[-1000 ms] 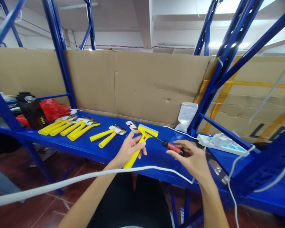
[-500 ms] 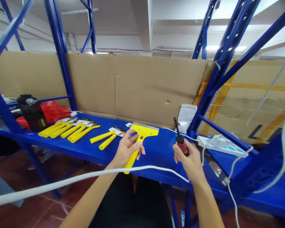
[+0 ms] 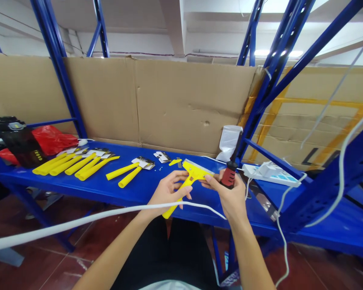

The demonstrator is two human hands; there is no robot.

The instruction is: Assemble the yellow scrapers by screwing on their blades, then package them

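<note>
A yellow scraper [image 3: 192, 174] with a wide head and metal blade edge is in my left hand [image 3: 171, 188], whose fingers close round its handle just below the head. My right hand [image 3: 231, 193] holds a red and black screwdriver [image 3: 229, 175], its shaft pointing up, while thumb and fingertips touch the right end of the scraper head. Behind the scraper, a small yellow piece [image 3: 175, 162] lies beside a thin metal strip. Left of my hands, two yellow scrapers [image 3: 130, 180] lie on the blue shelf [image 3: 153, 184] with a printed card at their heads.
Several more yellow scrapers [image 3: 75, 165] lie in a row at left, near a dark bottle [image 3: 21, 145] and a red plastic bag [image 3: 54, 139]. A white cable [image 3: 109, 216] crosses in front of my forearms. At right stand a white pouch [image 3: 230, 141] and a power strip [image 3: 269, 172].
My right hand has come left with the screwdriver and now touches the scraper head. The scraper has turned slightly. The view has shifted right, and the small yellow piece behind has come into sight.
</note>
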